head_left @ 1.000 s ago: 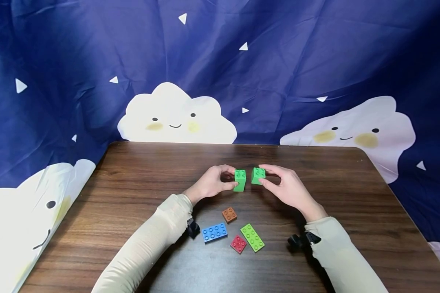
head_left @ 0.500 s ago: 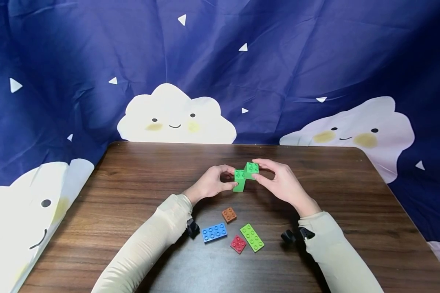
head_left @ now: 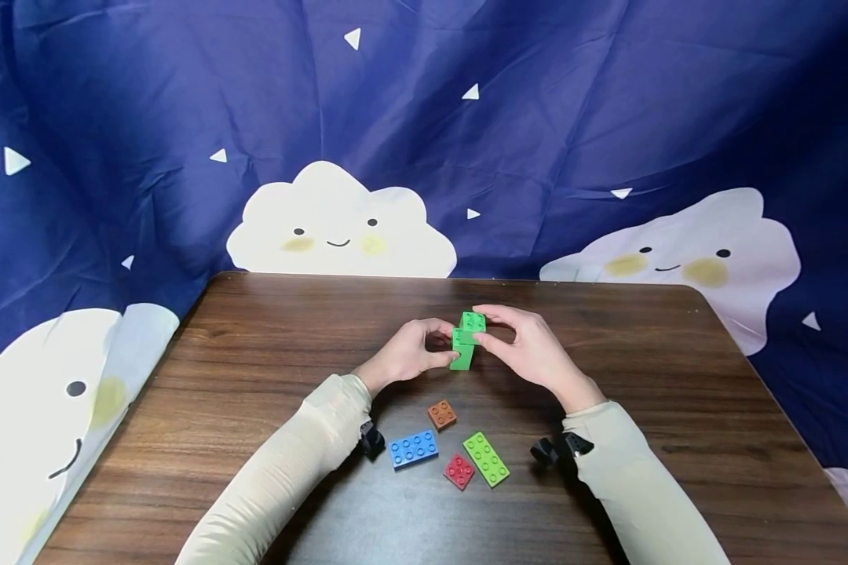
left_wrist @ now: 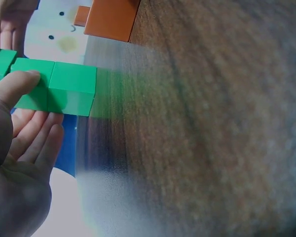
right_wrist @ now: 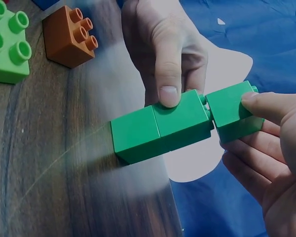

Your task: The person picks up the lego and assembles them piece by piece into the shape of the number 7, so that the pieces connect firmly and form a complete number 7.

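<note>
A stack of two green toy bricks (head_left: 461, 360) stands on the table, and my left hand (head_left: 408, 355) grips its upper brick between thumb and fingers. Just above it, my right hand (head_left: 533, 347) pinches a single green brick (right_wrist: 236, 109). In the right wrist view the stack's top studs show in a narrow gap under this brick, which sits slightly askew over them. The left wrist view shows the left thumb (left_wrist: 24, 81) across the upper brick of the stack.
Nearer on the wooden table (head_left: 290, 329) lie a brown brick (head_left: 441, 413), a blue brick (head_left: 414, 449), a red brick (head_left: 459, 471) and a lime green brick (head_left: 487, 458). Behind the table hangs a dark blue cloth (head_left: 396, 94) with clouds.
My right hand has moved left and slightly away from me, bringing its green brick from beside the stack to over its top. The left hand and stack have stayed put.
</note>
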Demonstrator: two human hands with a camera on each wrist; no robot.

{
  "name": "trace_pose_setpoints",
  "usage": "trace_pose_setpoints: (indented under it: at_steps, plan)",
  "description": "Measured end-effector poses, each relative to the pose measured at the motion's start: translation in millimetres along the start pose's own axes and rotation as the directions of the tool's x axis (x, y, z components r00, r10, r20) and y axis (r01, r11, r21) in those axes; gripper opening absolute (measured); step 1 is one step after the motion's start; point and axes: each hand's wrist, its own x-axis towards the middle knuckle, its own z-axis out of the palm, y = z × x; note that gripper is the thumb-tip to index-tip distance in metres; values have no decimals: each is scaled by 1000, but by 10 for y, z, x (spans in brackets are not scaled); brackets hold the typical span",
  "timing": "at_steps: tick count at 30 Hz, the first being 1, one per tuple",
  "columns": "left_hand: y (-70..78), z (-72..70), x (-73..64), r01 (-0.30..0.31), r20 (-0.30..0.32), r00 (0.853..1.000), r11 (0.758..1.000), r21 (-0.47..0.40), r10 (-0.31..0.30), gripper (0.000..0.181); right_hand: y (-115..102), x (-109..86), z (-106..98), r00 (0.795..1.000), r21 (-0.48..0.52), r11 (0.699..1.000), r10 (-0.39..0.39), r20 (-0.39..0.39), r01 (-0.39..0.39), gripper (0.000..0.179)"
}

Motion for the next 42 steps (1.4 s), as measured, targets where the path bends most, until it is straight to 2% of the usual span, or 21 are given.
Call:
trace_pose_setpoints:
  at_steps: [20, 42]
  plan:
    - [-22, -20, -4, -23, 0, 1000, 1000, 16, 23, 31, -27, 73, 45, 998, -27, 1000, 16, 57, -15, 46]
    - [0, -31, 5, -34, 7, 999, 999, 25, 34, 30, -66, 103, 28, 996, -46, 997, -57, 70, 60, 42]
